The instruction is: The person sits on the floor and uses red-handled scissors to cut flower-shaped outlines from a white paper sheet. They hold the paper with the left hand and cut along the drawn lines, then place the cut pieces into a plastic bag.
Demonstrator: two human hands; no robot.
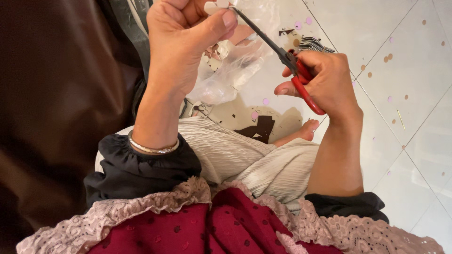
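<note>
A white tiled floor [414, 141] spread out beneath the seated person, scattered with small round cutouts [387, 57]. Above the lap, a clear plastic bag [230, 70] hung just left of the red-handled scissors [292, 66]. The right hand [325, 80] was closed around the scissor handles. The left hand [183, 42], left of the scissors, pinched a small pale piece [214, 6] between thumb and fingers at the blade tips.

The scissors [287, 59] have dark metal blades and shiny red plastic handles. The bag [230, 70] is thin, clear, crinkly plastic. The floor [400, 28] is smooth, glossy tile. The bracelet [153, 148] is shiny metal. The skirt [245, 160] is soft ribbed cloth.
</note>
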